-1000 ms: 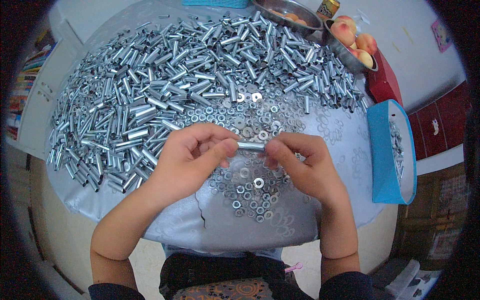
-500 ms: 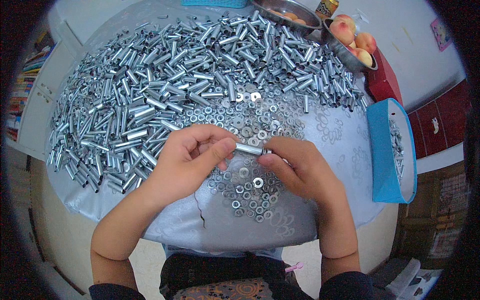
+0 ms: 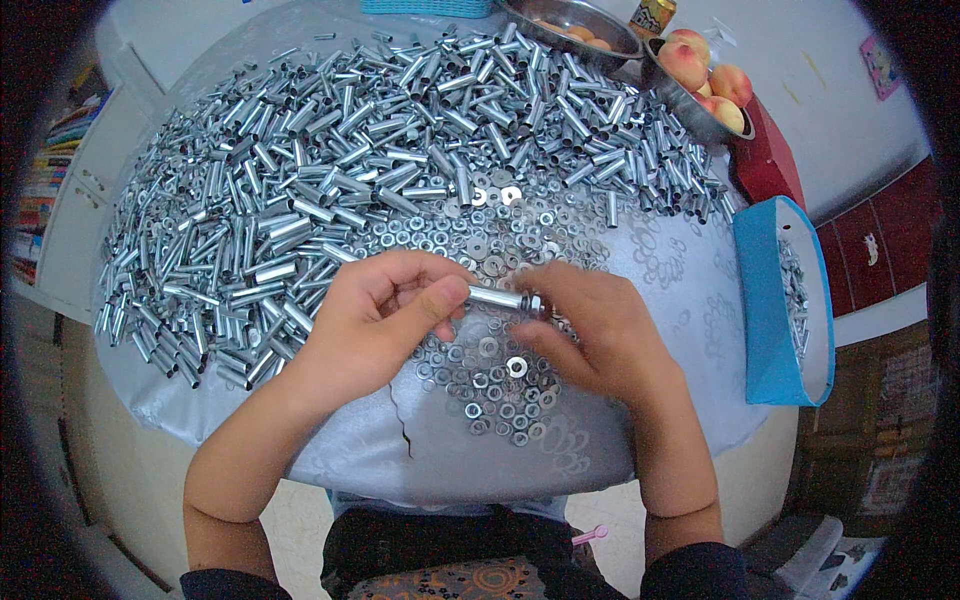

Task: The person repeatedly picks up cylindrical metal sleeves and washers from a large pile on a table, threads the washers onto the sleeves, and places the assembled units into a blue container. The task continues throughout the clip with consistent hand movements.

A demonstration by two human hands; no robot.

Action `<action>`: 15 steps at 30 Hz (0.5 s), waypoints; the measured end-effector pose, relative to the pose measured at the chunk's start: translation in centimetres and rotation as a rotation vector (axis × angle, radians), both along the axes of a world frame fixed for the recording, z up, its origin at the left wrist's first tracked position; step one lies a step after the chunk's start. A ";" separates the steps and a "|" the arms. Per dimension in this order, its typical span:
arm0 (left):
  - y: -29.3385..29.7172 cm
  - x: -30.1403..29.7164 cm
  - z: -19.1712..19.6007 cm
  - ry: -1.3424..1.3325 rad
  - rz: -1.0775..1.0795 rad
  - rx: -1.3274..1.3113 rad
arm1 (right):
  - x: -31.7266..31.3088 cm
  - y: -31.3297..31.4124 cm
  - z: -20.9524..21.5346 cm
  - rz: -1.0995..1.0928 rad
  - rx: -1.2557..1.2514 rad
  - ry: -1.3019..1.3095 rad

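The surface (image 3: 640,400), draped in a silvery cover, carries a wide heap of metal tubes (image 3: 350,160) across its far half and left edge. A blue tray (image 3: 770,300) leans at the right edge, and bowls of peaches (image 3: 705,80) sit at the far right corner. A scatter of washers (image 3: 490,380) lies in the middle, running toward the near edge. Above them the left hand (image 3: 375,320) is closed around one short tube (image 3: 495,297), pinching it between thumb and fingers. The right hand (image 3: 600,335) is closed at the tube's free end, fingertips on what looks like a washer there. Holding the tube level and steady, with the washer square to its end, should keep it from slipping.
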State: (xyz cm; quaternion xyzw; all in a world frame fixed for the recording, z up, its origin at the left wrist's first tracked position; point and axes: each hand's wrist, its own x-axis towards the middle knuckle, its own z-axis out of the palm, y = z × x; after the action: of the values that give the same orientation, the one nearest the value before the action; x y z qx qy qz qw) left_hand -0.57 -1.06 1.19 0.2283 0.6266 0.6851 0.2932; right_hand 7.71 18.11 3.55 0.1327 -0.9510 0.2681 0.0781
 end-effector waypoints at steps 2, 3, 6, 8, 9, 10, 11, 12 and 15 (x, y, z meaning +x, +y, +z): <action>0.1 0.0 0.0 -0.008 -0.006 -0.001 | -0.5 -0.1 -0.5 0.014 -0.044 0.163; 0.1 0.0 0.1 -0.007 -0.009 -0.010 | -0.6 -0.1 -0.7 0.021 -0.066 0.244; -0.1 -0.2 0.0 0.022 -0.019 -0.031 | -0.2 -0.1 0.3 -0.016 0.169 -0.135; 0.1 -0.2 -0.2 0.025 -0.018 -0.021 | -0.4 -0.4 -0.4 -0.023 -0.017 0.080; 0.1 -0.1 -0.2 0.016 -0.004 -0.008 | -0.5 -0.5 -0.7 -0.026 -0.110 0.187; 0.1 -0.1 -0.2 0.010 0.015 0.003 | -0.4 -0.4 -0.5 -0.010 -0.023 0.122; 0.0 0.0 0.0 0.011 0.006 0.001 | -0.2 -0.1 -0.2 0.006 0.063 0.057; -0.1 0.0 0.1 0.012 -0.002 -0.002 | -0.1 0.1 0.0 0.023 0.150 -0.008; 0.0 0.0 -0.1 0.015 -0.006 -0.004 | -0.1 -0.8 -0.3 -0.016 -0.184 0.112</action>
State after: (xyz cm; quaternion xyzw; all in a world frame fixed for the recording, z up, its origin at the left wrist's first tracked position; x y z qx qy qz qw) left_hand -0.58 -1.08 1.13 0.2346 0.6297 0.6811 0.2908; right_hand 7.60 17.28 3.23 0.1323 -0.9176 0.3457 0.1451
